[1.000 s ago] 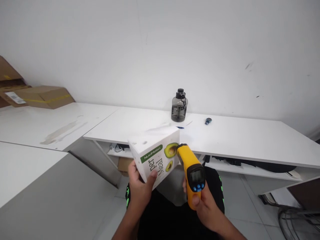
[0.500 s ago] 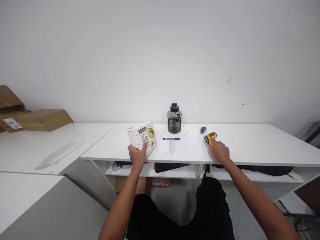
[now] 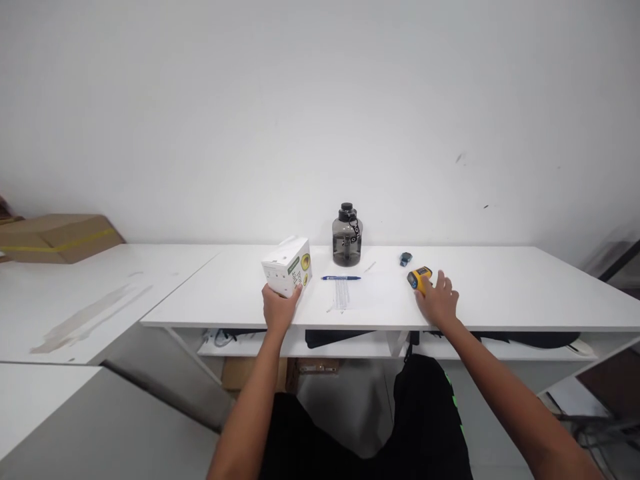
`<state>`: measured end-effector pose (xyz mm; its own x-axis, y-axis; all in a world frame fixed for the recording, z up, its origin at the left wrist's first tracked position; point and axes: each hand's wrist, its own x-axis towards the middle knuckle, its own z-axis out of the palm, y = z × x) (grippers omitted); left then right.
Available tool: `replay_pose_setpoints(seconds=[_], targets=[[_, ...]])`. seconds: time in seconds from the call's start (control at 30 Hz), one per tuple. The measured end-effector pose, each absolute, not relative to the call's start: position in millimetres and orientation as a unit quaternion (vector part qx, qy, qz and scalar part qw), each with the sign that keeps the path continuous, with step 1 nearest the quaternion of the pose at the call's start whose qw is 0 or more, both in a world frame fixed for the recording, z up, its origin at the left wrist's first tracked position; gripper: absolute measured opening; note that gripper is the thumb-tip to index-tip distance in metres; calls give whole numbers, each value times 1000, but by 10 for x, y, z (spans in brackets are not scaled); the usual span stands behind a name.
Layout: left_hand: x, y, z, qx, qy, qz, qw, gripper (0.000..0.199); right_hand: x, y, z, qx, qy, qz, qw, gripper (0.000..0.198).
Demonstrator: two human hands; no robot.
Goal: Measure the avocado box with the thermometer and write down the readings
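My left hand (image 3: 280,310) is closed around the near end of a white box (image 3: 281,275) with green lettering and avocado pictures, held at the desk's front part. To the right, a yellow and black infrared thermometer (image 3: 419,279) lies on the desk. My right hand (image 3: 439,300) is right beside it, fingers spread and lifted apart, the thumb side close to or touching its near end. Between the hands lies a blue pen (image 3: 341,278), just above a printed clear strip (image 3: 343,295). Behind the pen stands a dark see-through water jug (image 3: 347,237).
A small dark blue object, perhaps a watch (image 3: 405,259), sits beyond the thermometer. The white desk (image 3: 525,287) has an open shelf (image 3: 350,345) below with dark items. A cardboard box (image 3: 60,238) rests on the adjoining left table. The wall stands directly behind.
The white box has turned in my left hand, showing more of its top and less of the avocado side. My right hand's fingers have spread off the thermometer. The view has shifted slightly.
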<state>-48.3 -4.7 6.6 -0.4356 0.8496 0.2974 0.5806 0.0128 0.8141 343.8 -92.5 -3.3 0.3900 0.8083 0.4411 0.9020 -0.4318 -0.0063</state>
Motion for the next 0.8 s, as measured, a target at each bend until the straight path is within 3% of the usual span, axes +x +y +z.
replay_pose_setpoints(seconds=[0.1, 0.2, 0.43, 0.6, 0.7, 0.8], targets=[[-484, -62, 29, 523, 703, 472, 102, 76, 3232, -834, 62, -777, -572, -228, 130, 50], [-477, -58, 3, 531, 703, 465, 87, 78, 2880, -605, 215, -730, -653, -170, 113, 44], [-494, -34, -74, 549, 650, 524, 31, 115, 2114, 106, 283, -675, -735, -4, 70, 38], [-479, -55, -86, 557, 645, 523, 28, 114, 1972, 187, 215, -653, -753, -12, 78, 28], [-479, -47, -100, 553, 646, 525, 34, 116, 2000, 63, 205, -656, -734, 16, 176, 31], [-485, -31, -127, 550, 641, 534, 39, 118, 2036, -82, 137, -633, -670, 140, 362, 27]])
